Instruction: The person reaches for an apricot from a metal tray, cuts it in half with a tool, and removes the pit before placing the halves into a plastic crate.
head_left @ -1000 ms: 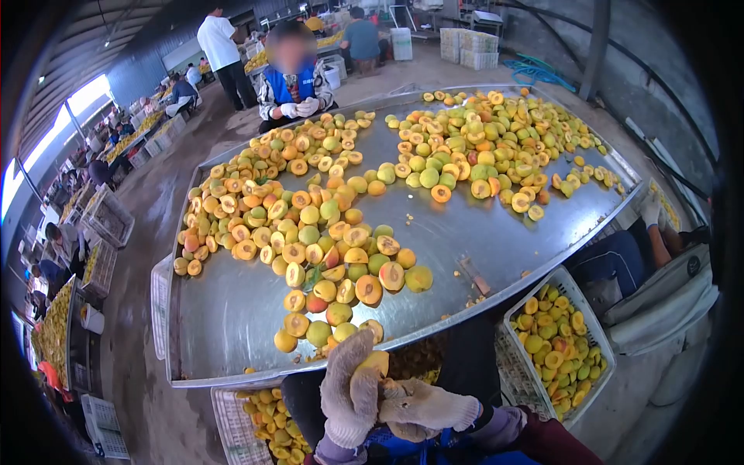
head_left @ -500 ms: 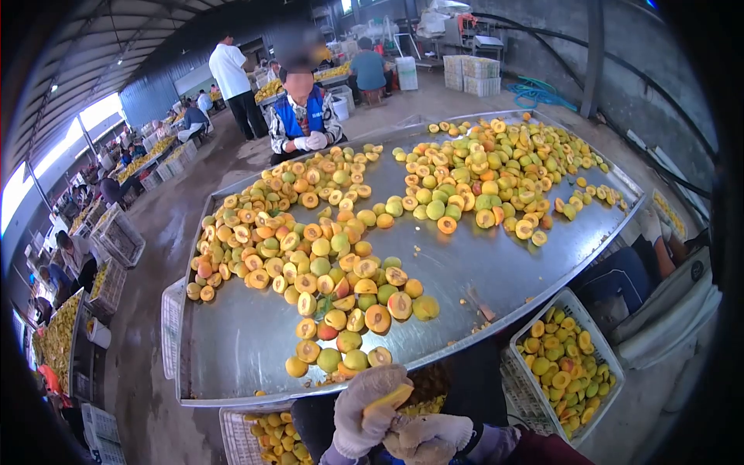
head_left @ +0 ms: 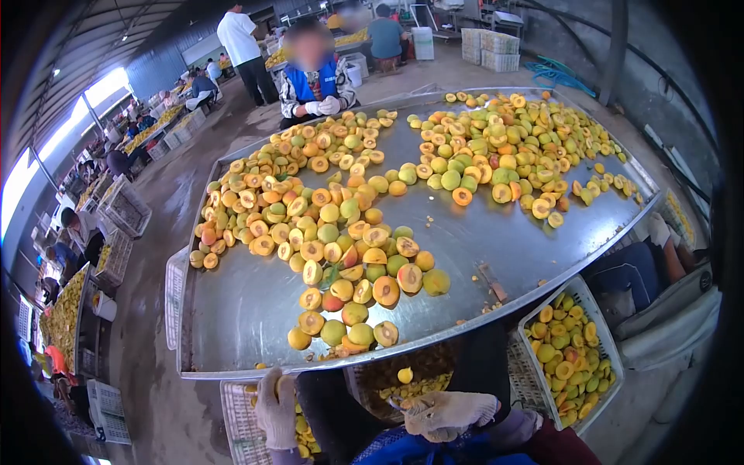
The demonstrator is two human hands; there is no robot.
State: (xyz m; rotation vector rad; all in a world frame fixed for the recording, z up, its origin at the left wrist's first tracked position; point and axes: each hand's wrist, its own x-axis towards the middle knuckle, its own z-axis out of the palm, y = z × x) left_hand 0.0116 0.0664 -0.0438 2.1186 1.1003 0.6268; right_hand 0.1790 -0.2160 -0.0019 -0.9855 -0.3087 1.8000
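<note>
My left hand (head_left: 275,409), in a pale knit glove, is above the left crate (head_left: 237,418), beside the table's front edge. Its fingers are stretched out, and no fruit shows in them. My right hand (head_left: 449,412), gloved too, is closed in front of my lap, with a thin tool tip (head_left: 394,403) sticking out on its left side. Between my knees, a yellow fruit piece (head_left: 404,375) shows over a container of yellow scraps (head_left: 422,385). Halved, apricot-like stone fruit (head_left: 386,291) lies heaped on the metal table (head_left: 240,325) ahead.
A white crate (head_left: 612,353) of fruit halves stands at my right, near a seated person's leg (head_left: 632,275). Across the table a person in a blue vest (head_left: 310,81) has gloved hands together. The table has a raised rim. Other people and fruit tables fill the background.
My left hand has parted from the right and moved left to the crate; the yellow fruit piece it held no longer shows there. My right hand stays near my lap. The view has shifted slightly.
</note>
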